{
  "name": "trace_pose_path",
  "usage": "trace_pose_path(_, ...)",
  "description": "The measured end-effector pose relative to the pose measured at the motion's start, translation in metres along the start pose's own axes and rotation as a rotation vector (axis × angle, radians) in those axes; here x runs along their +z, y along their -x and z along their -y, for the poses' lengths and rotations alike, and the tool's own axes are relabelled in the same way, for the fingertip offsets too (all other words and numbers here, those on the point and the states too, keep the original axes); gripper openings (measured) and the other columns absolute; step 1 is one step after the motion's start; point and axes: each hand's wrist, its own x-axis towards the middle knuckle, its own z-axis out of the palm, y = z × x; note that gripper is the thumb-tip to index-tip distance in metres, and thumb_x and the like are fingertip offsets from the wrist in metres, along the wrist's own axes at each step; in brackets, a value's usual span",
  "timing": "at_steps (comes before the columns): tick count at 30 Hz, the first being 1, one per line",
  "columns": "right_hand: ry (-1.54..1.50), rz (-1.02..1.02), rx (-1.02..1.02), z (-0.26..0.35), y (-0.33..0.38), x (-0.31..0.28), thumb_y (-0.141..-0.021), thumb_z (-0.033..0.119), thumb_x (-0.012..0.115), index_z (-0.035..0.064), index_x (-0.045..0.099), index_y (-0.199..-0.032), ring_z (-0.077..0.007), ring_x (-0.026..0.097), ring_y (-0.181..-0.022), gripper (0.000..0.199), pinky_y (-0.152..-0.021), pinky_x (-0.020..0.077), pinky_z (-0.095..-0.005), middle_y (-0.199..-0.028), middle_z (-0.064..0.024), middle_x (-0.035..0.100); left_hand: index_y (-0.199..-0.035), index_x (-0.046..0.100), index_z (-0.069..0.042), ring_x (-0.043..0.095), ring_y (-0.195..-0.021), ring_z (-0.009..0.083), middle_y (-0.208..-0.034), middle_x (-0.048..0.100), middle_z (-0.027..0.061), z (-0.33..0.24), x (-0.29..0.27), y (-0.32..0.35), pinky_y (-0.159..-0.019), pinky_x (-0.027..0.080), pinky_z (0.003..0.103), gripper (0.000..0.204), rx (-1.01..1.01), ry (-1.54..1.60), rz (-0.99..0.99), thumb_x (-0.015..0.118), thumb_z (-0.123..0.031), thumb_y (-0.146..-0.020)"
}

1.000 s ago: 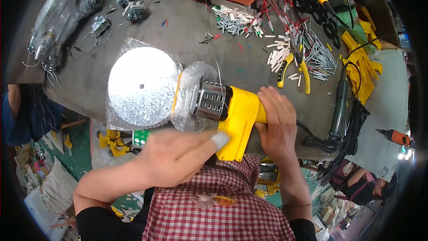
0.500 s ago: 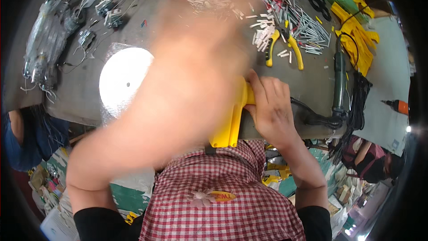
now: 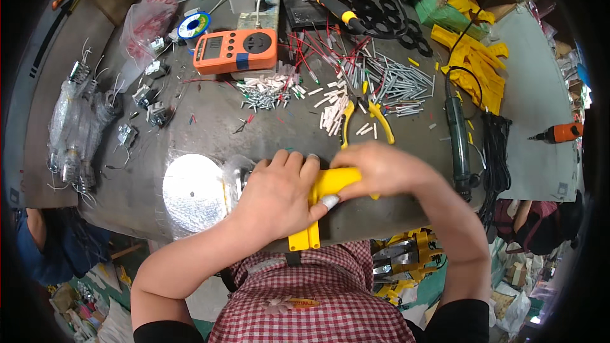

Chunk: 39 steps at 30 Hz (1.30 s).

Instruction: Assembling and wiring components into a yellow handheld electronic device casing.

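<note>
A yellow plastic housing (image 3: 304,239) with a rounded handle-like part lies at the bench's near edge, its flat end jutting over my checked apron. My left hand (image 3: 276,194) is wrapped over its middle, thumb pressed along it. My right hand (image 3: 386,170) grips its rounded right end, fingers curled round. Both hands hide much of the housing and whatever may be between them. Just left of my left hand, a shiny metal fitting (image 3: 238,178) partly shows beside a round silver disc (image 3: 190,192) on clear wrap.
Beyond my hands lie yellow-handled pliers (image 3: 381,122), white sleeves (image 3: 333,111), metal rods (image 3: 403,82), small screws (image 3: 267,98) and an orange multimeter (image 3: 235,49). A dark green corded tool (image 3: 456,140) lies right; wrapped metal parts (image 3: 79,127) sit left. Another person's arm (image 3: 37,228) shows at lower left.
My left hand, blurred over the bench before, has come down onto the yellow housing. My right hand still holds it. The view has shifted, showing more of the bench's far side.
</note>
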Motion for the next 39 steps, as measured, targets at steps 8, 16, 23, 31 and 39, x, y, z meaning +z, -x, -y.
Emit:
trace_pose_path(8,0.361,-0.603,-0.209,-0.013,-0.099,0.001,-0.078,0.005,0.06,0.0026,0.062,-0.092,-0.0303,0.059,-0.089,0.015,-0.076,0.0494,-0.0391,-0.097,-0.0117,0.06,-0.106,0.056,-0.002,0.056,-0.086,0.0288,-0.089,0.054,0.0126,0.001,-0.003,-0.002,-0.072,0.048,0.04,0.054,0.0,0.054,-0.005,0.065,-0.046,-0.076)
trace_pose_path(16,0.363,-0.431,0.031,-0.005,-0.09,0.006,-0.072,0.0,0.059,0.0019,0.054,-0.087,-0.0353,0.059,-0.085,0.016,-0.072,0.0495,-0.0431,-0.092,-0.0156,0.056,-0.09,0.06,-0.003,0.06,-0.082,0.0353,-0.091,0.059,0.0146,0.103,-0.021,-0.032,-0.072,0.049,0.043,0.016,-0.109,-0.018,-0.163,0.063,-0.007,-0.075)
trace_pose_path(23,0.049,-0.383,0.078,-0.023,-0.088,-0.013,-0.074,0.005,0.063,-0.0015,0.063,-0.086,-0.0329,0.063,-0.077,0.014,-0.069,0.0506,-0.0394,-0.087,-0.0182,0.062,-0.09,0.055,-0.002,0.06,-0.085,0.0334,-0.094,0.058,0.0151,0.115,-0.009,-0.033,-0.071,0.049,0.042,0.02,-0.031,-0.07,-0.126,0.061,0.0,-0.071)
trace_pose_path(31,-0.107,-0.425,0.266,-0.001,-0.062,-0.02,-0.082,0.009,0.063,-0.0026,0.063,-0.089,-0.0195,0.062,-0.061,0.014,-0.06,0.0495,-0.0334,-0.077,-0.0134,0.062,-0.092,0.059,-0.001,0.059,-0.075,0.0289,-0.085,0.058,0.0122,0.075,-0.046,-0.002,-0.068,0.049,0.035,0.021,-0.09,0.402,-0.22,0.068,-0.004,-0.073)
trace_pose_path(39,-0.282,-0.239,0.103,0.085,0.037,0.057,-0.08,0.013,0.069,0.0034,0.061,-0.086,-0.0224,0.062,-0.067,0.015,-0.06,0.0487,-0.0325,-0.08,-0.008,0.06,-0.092,0.063,-0.003,0.063,-0.082,0.0257,-0.089,0.062,0.0102,0.015,-0.014,0.086,-0.07,0.051,0.033,0.024,0.027,0.911,0.042,0.071,0.001,-0.069)
